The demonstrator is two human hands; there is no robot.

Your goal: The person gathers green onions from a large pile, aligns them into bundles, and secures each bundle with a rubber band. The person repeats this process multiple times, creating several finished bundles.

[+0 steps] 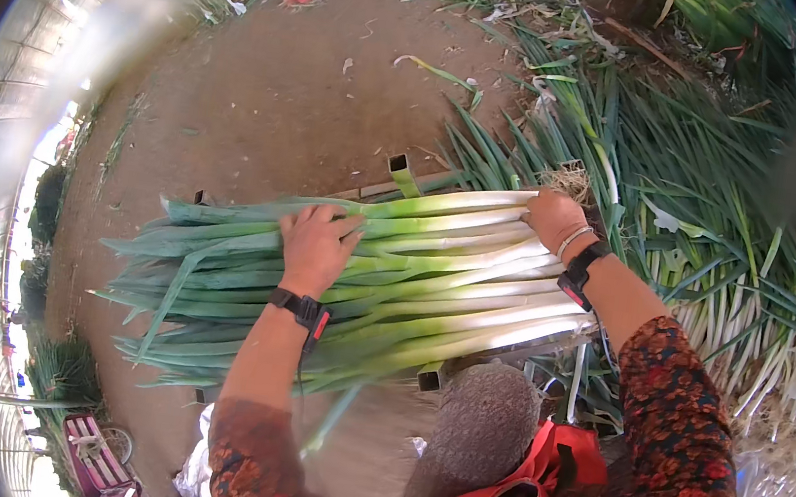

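Observation:
A wide layer of green onions (433,268) lies across a metal rack (405,175) before me, the green leaves to the left and the white stalks to the right. My left hand (318,246) rests on top of the leaves near the far edge of the layer, its fingers bent and somewhat spread. At the white ends, by the far right corner, my right hand (558,222) touches the stalks; its fingertips are partly hidden, so whether it grips one cannot be told. Just beyond that hand are pale, dry-looking roots (567,181).
A large heap of green onions (720,176) covers the ground at the right. Loose leaves and scraps litter the soil at the back. A green bundle (61,367) and a wheeled cart (100,461) stand at the lower left. My knee (490,409) is close under the rack.

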